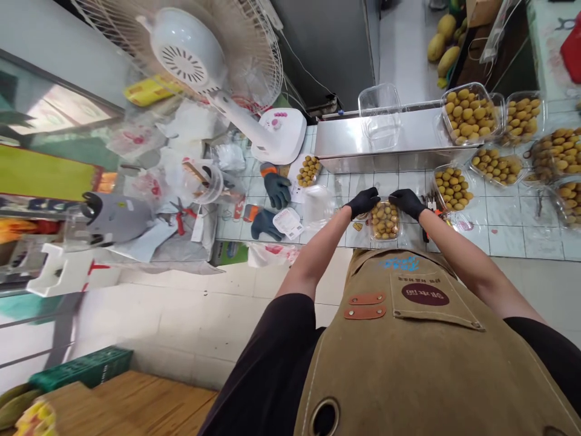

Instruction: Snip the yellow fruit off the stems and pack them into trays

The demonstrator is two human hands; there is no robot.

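Observation:
My left hand (363, 202), in a black glove, has its fingers closed at the far left corner of a clear plastic box of longans (385, 221). At the far right corner my right hand (408, 203), gloved the same way, grips the rim with bent fingers. The box sits on the tiled counter near its front edge, full of small round yellow-brown fruit. Pliers with red and black handles (426, 221) lie just beside my right hand, partly hidden by the forearm. Left of my left hand is a stack of clear lids or trays (318, 206).
More filled boxes (452, 188) stand at the right. A steel ledge (376, 136) carries an empty clear box (380, 115). To the left are a loose pile of longans (309, 171), grey-orange work gloves (276, 189), a round label (287, 223) and a white fan (279, 136).

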